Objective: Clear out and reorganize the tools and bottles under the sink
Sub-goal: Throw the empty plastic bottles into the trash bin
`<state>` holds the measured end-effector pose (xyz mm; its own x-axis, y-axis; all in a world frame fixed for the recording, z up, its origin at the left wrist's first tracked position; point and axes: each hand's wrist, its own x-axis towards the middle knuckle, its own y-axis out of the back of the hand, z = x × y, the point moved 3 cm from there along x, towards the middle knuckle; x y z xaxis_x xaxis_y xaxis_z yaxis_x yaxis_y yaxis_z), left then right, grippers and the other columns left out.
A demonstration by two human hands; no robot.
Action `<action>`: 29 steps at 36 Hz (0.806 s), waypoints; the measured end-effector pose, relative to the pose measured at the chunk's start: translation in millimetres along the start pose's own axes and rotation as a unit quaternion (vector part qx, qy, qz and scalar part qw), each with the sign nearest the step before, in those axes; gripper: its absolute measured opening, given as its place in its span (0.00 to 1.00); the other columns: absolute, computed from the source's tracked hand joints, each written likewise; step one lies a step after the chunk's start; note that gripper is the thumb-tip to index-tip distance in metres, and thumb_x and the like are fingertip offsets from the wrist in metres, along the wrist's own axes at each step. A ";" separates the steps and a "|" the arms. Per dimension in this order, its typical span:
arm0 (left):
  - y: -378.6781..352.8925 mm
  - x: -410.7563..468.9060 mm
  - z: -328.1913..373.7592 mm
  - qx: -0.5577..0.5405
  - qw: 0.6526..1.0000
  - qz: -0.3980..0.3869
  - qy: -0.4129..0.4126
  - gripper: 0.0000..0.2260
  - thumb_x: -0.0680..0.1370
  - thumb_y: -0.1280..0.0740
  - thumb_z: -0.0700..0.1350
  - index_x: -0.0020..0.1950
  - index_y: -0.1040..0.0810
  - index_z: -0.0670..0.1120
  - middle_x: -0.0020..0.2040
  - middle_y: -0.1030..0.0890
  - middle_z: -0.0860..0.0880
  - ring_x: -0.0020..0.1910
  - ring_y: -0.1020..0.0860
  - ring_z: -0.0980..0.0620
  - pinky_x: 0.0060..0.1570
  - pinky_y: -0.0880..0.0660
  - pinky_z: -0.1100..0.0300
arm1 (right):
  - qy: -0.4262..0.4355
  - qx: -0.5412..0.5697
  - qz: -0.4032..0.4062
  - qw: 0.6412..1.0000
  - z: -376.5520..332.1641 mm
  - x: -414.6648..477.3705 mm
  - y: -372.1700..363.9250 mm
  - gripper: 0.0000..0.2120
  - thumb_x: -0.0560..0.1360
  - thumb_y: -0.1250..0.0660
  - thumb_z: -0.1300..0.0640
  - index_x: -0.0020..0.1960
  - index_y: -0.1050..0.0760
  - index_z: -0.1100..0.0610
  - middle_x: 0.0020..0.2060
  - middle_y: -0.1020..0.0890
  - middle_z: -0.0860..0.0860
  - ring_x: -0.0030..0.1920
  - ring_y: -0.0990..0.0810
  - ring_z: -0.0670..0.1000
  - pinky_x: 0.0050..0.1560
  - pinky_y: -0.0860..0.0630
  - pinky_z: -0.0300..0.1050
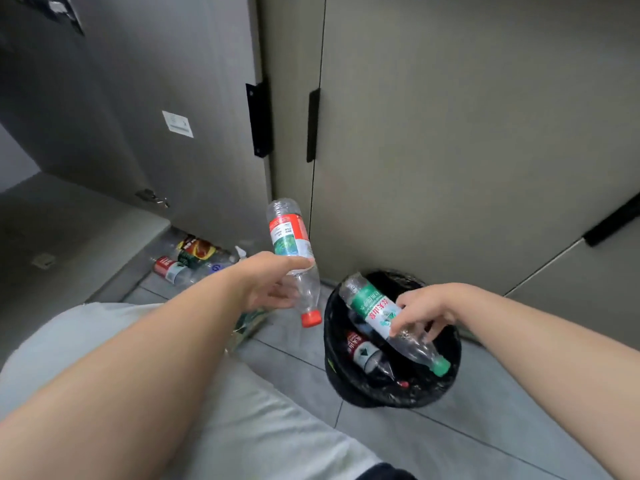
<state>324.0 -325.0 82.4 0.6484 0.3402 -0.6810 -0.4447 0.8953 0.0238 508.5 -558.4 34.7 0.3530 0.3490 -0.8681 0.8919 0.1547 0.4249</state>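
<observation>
My left hand (268,280) grips a clear plastic bottle with a red cap and red-and-green label (289,237), held cap-down just left of the bin. My right hand (424,311) holds a second clear bottle with a green cap and green label (372,308), tilted over the mouth of the black bin (334,368). Inside the bin lies another bottle with a dark red label (362,351). Several more bottles (188,261) lie on the floor at the foot of the open cabinet door.
An open grey cabinet door (156,98) stands at left with a white sticker. Closed cabinet doors (450,133) with black handles fill the back. My knee in light trousers (104,341) is at lower left. Grey floor tiles (450,445) surround the bin.
</observation>
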 end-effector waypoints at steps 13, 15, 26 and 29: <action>1.2 2.0 -7.3 0.035 0.999 0.008 0.000 0.22 0.74 0.23 0.50 0.62 0.27 0.45 0.57 0.20 0.37 0.55 0.17 0.38 0.53 0.17 0.46 | -0.063 -0.192 0.175 0.964 17.7 45.5 -61.4 0.29 0.69 0.29 0.49 0.67 0.32 0.55 0.60 0.24 0.54 0.59 0.22 0.57 0.57 0.23 0.49; 1.2 1.3 -8.4 0.038 0.999 0.002 0.003 0.23 0.73 0.23 0.51 0.63 0.27 0.45 0.58 0.20 0.37 0.54 0.16 0.39 0.52 0.17 0.47 | -0.057 -0.190 0.217 0.956 17.3 49.6 -59.4 0.27 0.71 0.30 0.47 0.67 0.32 0.53 0.63 0.26 0.54 0.64 0.26 0.58 0.60 0.28 0.53; -11.1 -0.8 -3.0 0.066 0.994 -0.086 -0.030 0.20 0.73 0.22 0.46 0.64 0.22 0.50 0.56 0.14 0.47 0.56 0.16 0.48 0.61 0.20 0.51 | 0.293 0.380 0.092 0.873 -81.1 -10.8 -15.6 0.19 0.74 0.32 0.39 0.59 0.22 0.48 0.55 0.17 0.51 0.54 0.16 0.50 0.56 0.19 0.54; -18.4 -6.1 0.4 0.073 0.988 -0.123 -0.056 0.20 0.74 0.22 0.47 0.64 0.21 0.52 0.56 0.14 0.49 0.57 0.16 0.50 0.61 0.20 0.53 | 0.330 0.353 0.025 0.875 -106.8 -26.3 -17.9 0.25 0.73 0.28 0.41 0.67 0.28 0.47 0.59 0.17 0.48 0.58 0.17 0.51 0.57 0.19 0.56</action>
<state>328.5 -343.5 86.5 0.7937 0.1285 -0.5946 -0.1759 0.9842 -0.0222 453.0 -471.7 77.2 0.3647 0.8324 -0.4174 0.9145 -0.4046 -0.0078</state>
